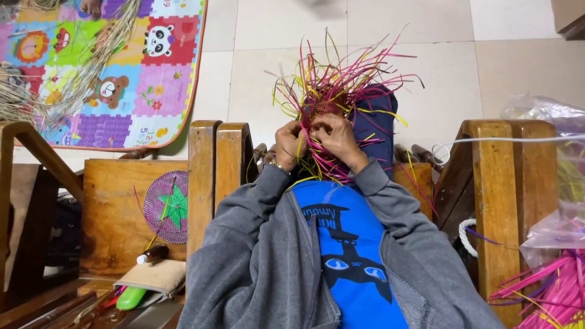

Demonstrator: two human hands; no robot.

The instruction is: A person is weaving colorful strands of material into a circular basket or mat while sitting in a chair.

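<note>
Both hands work at the centre of a bundle of pink and yellow weaving strands [341, 85] propped on the person's raised knee. The left hand [290, 143] and right hand [339, 139] each have the grip clamped on strands. Risk: the loose ends splay widely; a slackened pinch may let crossings slip and loosen the weave.

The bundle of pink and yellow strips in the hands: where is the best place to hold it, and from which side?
Probably at the tight woven part of the bundle of strips, where the left hand and right hand now pinch it. Come from the two sides near the lap, since the far ends fan out loose and springy and would bend away.
</note>
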